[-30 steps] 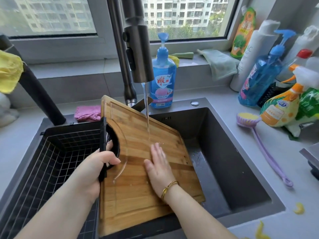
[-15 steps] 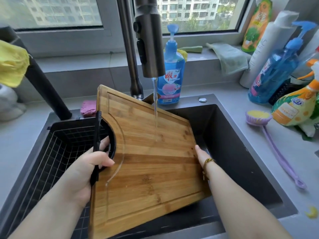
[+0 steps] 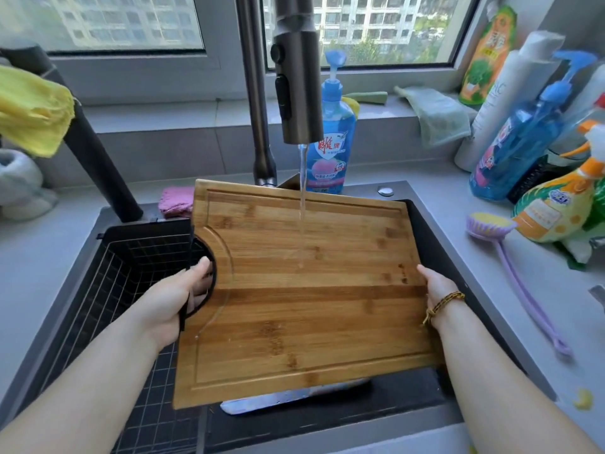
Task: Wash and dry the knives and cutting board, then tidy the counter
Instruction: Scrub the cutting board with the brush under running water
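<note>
Far left, a yellow cloth (image 3: 31,109) hangs over a dark bar. Below it a black wire basket (image 3: 108,276) sits in the sink's left half. Left hand (image 3: 178,298) is closed round the black handle ring (image 3: 209,283) at the cutting board's left edge, w/ thumb on top and fingers thru the cutout. The cutting board (image 3: 304,296) is held between both hands over the sink (image 3: 435,231), face up, tilted w/ far edge raised. Water stream (image 3: 302,198) from the faucet head (image 3: 298,77) lands mid-board. A knife blade (image 3: 294,396) lies in the sink, partly hidden under the board's near edge. Right hand (image 3: 437,286) grips the right edge, thumb on top, fingers hidden beneath. On the counter to the right: purple brush (image 3: 510,263), spray bottles (image 3: 556,204).
</note>
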